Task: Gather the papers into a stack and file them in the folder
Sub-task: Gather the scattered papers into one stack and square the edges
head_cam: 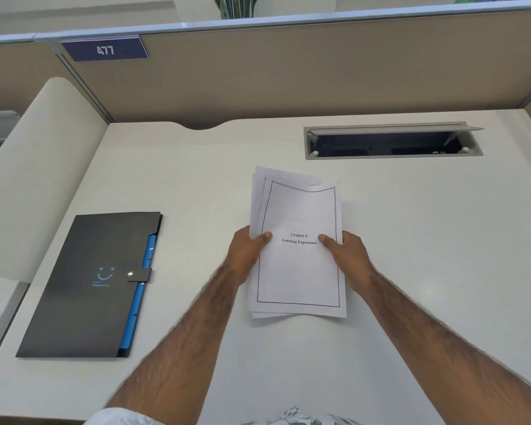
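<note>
Stack of white printed paper sheets (pixel 298 271), its top page headed "Chapter 6 Learning Experience" inside a black border, is held above the middle of the white desk (pixel 411 240), the lower sheets fanned out unevenly at the far-left corner. The stack is gripped at its side edges by the left hand (pixel 248 252) and the right hand (pixel 347 256), thumbs pressed on the top page. A closed black rectangular snap-strap folder with blue tabs (pixel 95 283) is laid flat on the desk, well apart to the left.

Papers (pixel 298 271) lie mid-tabletop (pixel 426 240), between the left hand (pixel 246 253) and right hand (pixel 348 256). A folder (pixel 86 286) lies well left; a cable tray (pixel 393 142) sits behind, right.
</note>
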### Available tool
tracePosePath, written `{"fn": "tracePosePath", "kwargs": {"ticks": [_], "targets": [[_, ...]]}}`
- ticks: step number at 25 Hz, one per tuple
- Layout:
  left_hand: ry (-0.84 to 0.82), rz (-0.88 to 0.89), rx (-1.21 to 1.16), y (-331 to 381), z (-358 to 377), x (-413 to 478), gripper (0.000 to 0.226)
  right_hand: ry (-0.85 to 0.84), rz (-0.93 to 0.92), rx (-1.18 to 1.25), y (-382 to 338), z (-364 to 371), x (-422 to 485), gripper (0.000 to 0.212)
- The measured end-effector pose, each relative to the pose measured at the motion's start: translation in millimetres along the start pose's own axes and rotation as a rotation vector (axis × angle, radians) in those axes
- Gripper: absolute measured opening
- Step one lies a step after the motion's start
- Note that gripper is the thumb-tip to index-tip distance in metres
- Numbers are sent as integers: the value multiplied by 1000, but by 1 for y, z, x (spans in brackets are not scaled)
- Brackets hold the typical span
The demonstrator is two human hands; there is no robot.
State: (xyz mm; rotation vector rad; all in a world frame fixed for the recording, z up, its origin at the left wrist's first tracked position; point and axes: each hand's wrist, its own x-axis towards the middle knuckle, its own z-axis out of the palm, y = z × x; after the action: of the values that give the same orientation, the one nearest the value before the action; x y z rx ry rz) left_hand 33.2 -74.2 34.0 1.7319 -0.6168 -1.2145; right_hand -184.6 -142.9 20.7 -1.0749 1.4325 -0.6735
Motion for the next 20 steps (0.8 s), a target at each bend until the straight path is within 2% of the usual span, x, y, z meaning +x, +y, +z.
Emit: {"fn": "tracePosePath", "kwargs": {"ticks": [2,4,7,12,20], "targets": [[-48,37,-94,17,0,-7,25,-7,-54,102,-12,-11,-2,20],[-87,89,-173,35,1,-14,25,-137,-39,264,-28,-25,-3,30],[-158,236,-228,65,1,-29,32,-263,-76,368,-59,-37,-12,28],[-91,455,-184,103,1,-54,25,-174,-361,400,-105,-38,-36,28],[-15,412,-144,95,7,-71,17,-159,-383,228,-99,-37,-57,13]]}}
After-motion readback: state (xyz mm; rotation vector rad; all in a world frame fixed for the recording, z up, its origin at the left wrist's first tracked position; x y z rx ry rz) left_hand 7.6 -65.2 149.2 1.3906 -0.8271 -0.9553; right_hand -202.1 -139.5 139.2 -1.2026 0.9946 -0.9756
